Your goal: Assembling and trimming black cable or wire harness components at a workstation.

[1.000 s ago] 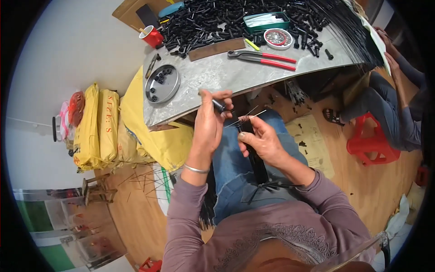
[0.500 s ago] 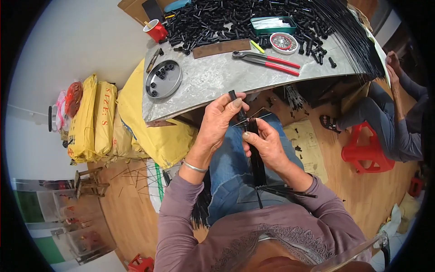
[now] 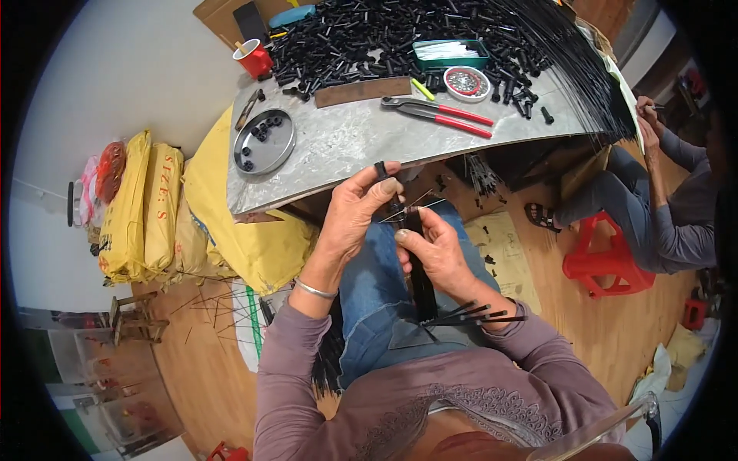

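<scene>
- Head view looking down now: my left hand (image 3: 355,223) is pinched shut on a short black tube (image 3: 382,174), thumb and fingers closed around it, just below the near edge of the metal table (image 3: 346,146).
- My right hand (image 3: 438,250) sits just right of the left, fingers curled tight around a bundle of thin black rods (image 3: 422,280) that runs down over my lap in blue jeans.
- A few rod tips poke out between the two hands, close by the tube; I cannot tell whether one is inside it.
- On the table, far side, lies a heap of black tubes (image 3: 369,38); red-handled pliers (image 3: 442,114) lie right of centre, and a round metal dish (image 3: 264,142) sits at the left.
- A red cup (image 3: 254,59) stands at the far left corner.
- Yellow sacks (image 3: 146,207) are stacked on the floor at left.
- At right another person (image 3: 676,207) sits by a red stool (image 3: 600,257).
</scene>
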Available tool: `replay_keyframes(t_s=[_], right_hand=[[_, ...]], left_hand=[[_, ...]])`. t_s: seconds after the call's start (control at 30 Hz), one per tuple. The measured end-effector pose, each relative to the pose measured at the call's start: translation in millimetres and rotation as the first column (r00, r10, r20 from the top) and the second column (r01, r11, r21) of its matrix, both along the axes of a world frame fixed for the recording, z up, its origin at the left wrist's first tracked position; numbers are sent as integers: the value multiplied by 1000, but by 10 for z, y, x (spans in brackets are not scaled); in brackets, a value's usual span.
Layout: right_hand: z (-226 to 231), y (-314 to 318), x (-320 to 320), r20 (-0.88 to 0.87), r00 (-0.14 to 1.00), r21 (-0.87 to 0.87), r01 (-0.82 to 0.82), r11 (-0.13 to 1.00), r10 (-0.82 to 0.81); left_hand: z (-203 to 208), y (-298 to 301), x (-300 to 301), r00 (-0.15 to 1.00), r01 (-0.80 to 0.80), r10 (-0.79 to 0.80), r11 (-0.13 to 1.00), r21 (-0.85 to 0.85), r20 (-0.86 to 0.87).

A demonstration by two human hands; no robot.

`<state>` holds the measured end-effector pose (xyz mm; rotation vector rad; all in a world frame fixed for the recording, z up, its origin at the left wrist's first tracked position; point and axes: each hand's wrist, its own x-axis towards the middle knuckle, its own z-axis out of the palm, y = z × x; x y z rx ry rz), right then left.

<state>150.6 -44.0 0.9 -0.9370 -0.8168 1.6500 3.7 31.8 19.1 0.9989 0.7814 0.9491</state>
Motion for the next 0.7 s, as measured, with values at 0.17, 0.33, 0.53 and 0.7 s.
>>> replay_keyframes(t_s=[0.17,0.33,0.53,0.7], right_hand=[[-40,13,-5,-31,1000,-30,2,1000,-3],[-73,28,15,-38,999,-18,3,1000,-4],[-56,30,0,-21,1000,-10,-11,1000,11],[-87,34,48,-1,1000,11,-10,1000,10]], left_hand=[[4,-5,0,1000,10,-10,1000,-7,23],[2,-15,-2,999,35,-35,999,4,19],[-23,-12,-41,999,43,-43,999,0,25],[-40,-15,10,997,49,-49,999,2,51]])
